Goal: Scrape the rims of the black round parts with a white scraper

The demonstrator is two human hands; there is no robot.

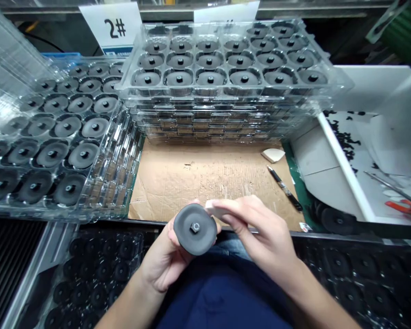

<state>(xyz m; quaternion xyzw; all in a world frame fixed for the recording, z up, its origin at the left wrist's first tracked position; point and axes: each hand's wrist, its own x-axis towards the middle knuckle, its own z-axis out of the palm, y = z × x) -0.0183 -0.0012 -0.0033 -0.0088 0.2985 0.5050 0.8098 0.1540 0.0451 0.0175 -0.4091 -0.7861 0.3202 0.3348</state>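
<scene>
My left hand [169, 262] is closed around a dark grey rubbery disc [183, 235] with a small hexagonal stud at its centre. The disc's face is tilted up toward me, just above the front edge of the cardboard. At its upper right rim, my right hand [260, 228] pinches a small pale pad [216, 209] between thumb and fingers. Part of the pad is hidden by those fingers, and I cannot tell whether it touches the rim. Beyond the hands, a cream wedge-shaped block [273, 155] and a black pen [284, 187] lie on the cardboard sheet [205, 173].
Stacked clear trays [208, 98] of similar discs stand at the back, and another stack [102, 183] at left. A white bin [345, 169] with black scraps and an orange-handled tool [404, 208] is at right. Darker trays [99, 274] sit below the bench edge.
</scene>
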